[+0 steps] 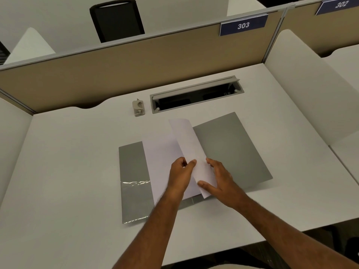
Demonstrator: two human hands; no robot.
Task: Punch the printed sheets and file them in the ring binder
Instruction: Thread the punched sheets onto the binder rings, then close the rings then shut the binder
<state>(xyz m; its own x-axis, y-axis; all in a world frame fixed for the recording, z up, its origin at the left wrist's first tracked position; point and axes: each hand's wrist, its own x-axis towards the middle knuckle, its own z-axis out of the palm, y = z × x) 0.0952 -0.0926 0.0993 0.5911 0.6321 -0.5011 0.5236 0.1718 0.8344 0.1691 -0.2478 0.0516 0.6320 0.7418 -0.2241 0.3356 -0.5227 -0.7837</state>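
A white desk fills most of the view, walled in by a tan partition at the back and white side panels to either side. A blue plate reading 303 is fixed to the partition's top edge, and a black chair stands beyond it at the next desk.

A grey binder lies open in the middle of the desk, its two covers spread flat; the left cover carries a glossy strip that catches the light. White sheets lie on the left half, over the spine area (the rings themselves cannot be seen under the paper). One sheet is lifted and curved, rising from the spine and leaning toward the far side.

Behind the binder, a long cable hatch is set into the desk with its lid propped up, dark inside.

The left hand pinches the lower part of the lifted sheet, thumb in front and fingers curled behind the paper. The right hand grasps the same sheet from the other side, thumb laid across the paper near its bottom corner and fingers bent over its right edge. Both forearms reach in from the near edge of the desk.

A small beige hole punch stands just left of the hatch, well apart from the binder and untouched.
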